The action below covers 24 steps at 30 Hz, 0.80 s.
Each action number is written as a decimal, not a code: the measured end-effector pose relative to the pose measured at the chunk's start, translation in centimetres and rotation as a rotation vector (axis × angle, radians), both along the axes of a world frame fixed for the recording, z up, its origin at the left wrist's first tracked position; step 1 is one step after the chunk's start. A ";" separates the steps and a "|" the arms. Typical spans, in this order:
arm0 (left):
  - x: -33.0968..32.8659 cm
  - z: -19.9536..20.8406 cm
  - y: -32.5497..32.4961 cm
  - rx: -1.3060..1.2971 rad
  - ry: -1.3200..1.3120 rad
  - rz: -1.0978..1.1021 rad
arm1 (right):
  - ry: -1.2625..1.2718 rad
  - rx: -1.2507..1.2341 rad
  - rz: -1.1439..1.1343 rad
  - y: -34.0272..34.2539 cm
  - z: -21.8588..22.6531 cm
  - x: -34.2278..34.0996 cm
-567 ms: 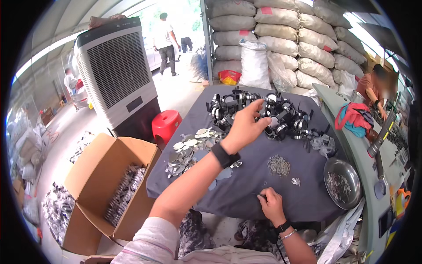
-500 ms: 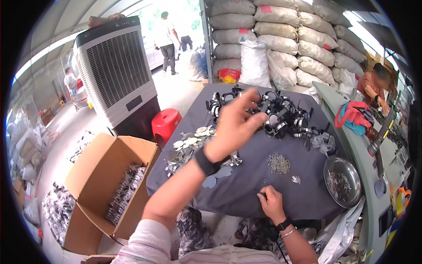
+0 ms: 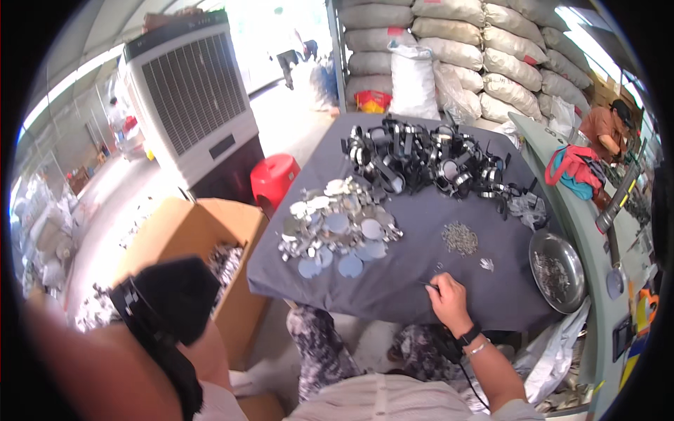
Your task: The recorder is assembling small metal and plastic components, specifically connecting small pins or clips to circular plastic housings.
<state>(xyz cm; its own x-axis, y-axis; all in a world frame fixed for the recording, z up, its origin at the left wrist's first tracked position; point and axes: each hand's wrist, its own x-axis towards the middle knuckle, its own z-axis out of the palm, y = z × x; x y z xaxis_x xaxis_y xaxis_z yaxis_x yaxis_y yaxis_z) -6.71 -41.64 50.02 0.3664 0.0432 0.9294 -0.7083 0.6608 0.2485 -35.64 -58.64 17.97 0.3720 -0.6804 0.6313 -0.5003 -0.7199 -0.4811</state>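
My left hand (image 3: 91,358) is raised close in front of me at the lower left, large and blurred. A black band (image 3: 165,298) wraps its wrist, and its fingers cannot be made out. My right hand (image 3: 449,303) rests at the near edge of the dark-covered table (image 3: 393,291), closed around a thin dark thing (image 3: 427,284) whose tip pokes out to the left. Just beyond that tip lies a tiny ring (image 3: 439,266). A heap of small metal pieces (image 3: 460,238) and a few silvery bits (image 3: 486,264) lie farther off.
Grey and silver discs (image 3: 337,223) are piled on the table's left. Black strapped parts with round metal rings (image 3: 449,168) cover its far side. A metal bowl (image 3: 558,274) stands at the right, an open carton (image 3: 239,281) at the left. A co-worker (image 3: 605,133) sits beyond the green bench (image 3: 537,144).
My left hand has swung from over the table back toward me at the lower left, uncovering the discs and black parts. My right hand keeps its place and grip. The view has shifted slightly.
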 end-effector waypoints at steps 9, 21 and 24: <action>1.6 12.1 3.9 -0.167 -0.050 0.060 | 0.083 0.003 -0.024 1.9 -0.2 -1.6; 1.6 9.7 4.2 -0.049 0.199 0.047 | 0.053 0.022 -0.005 2.4 0.7 -1.0; 1.6 6.4 3.5 0.114 0.353 0.075 | 0.080 0.036 -0.020 1.3 0.1 -0.7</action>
